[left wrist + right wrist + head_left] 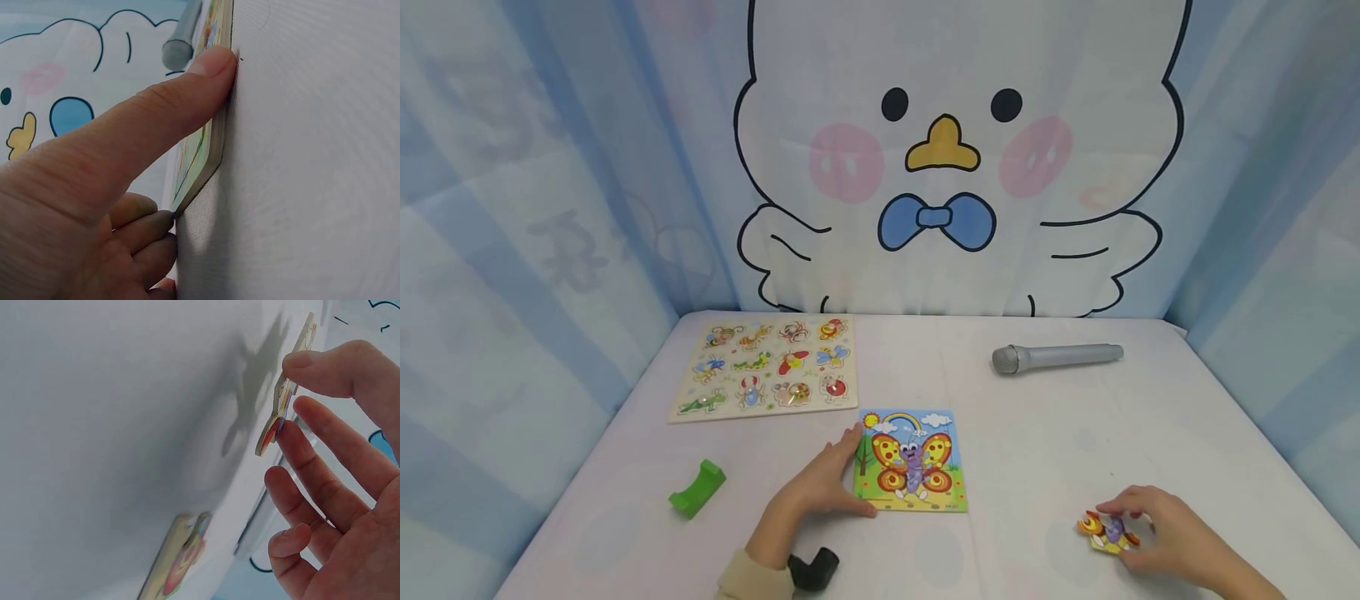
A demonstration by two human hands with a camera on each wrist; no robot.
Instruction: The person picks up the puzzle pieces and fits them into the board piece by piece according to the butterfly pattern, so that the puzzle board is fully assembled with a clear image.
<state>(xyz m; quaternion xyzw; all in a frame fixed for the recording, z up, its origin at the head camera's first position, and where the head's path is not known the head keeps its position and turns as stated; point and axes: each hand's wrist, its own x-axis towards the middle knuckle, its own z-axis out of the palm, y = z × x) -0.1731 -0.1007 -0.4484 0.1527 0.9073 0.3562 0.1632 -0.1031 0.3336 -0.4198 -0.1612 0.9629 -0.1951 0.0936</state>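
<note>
The square butterfly puzzle [912, 462] lies flat near the table's middle. My left hand [827, 479] holds it at its left side, thumb at the near edge and fingers along the left edge. In the left wrist view, the thumb [162, 119] presses the puzzle's thick side while the other fingers bend near its corner. Farther right, my right hand [1172, 537] pinches a small painted puzzle piece [1108, 533] with purple, orange and yellow on it. The right wrist view shows this piece [284, 400] raised off the table, casting a shadow; another painted piece [178, 562] lies below.
An insect puzzle board [767, 367] lies at the back left. A grey microphone [1058, 357] rests at the back right. On the left is a green arched block [697, 489]. A black bent object [815, 571] sits by my left wrist. Printed curtains surround the table.
</note>
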